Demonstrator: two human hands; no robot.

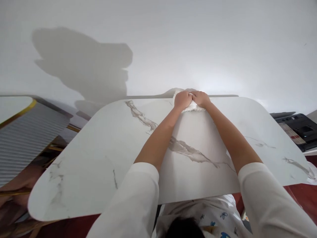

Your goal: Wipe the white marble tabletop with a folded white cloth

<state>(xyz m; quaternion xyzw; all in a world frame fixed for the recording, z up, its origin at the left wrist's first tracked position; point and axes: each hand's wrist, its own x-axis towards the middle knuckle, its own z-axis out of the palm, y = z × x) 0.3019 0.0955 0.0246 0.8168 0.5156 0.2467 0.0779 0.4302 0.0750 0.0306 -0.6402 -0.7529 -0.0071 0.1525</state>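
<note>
Both of my arms reach across a white marble-patterned table (99,155) to its far edge. My left hand (182,99) and my right hand (201,98) lie side by side there, fingers curled and pressed down on a white cloth (192,106). The cloth is bunched under both hands, and only a small crumpled part shows between and below them. My sleeves are white and end at the forearms.
A plain white wall (198,43) stands right behind the table's far edge, with my shadow on it. A ribbed grey cabinet with gold trim (27,132) is at the left. A black device (298,129) sits at the right. Dark red floor shows below.
</note>
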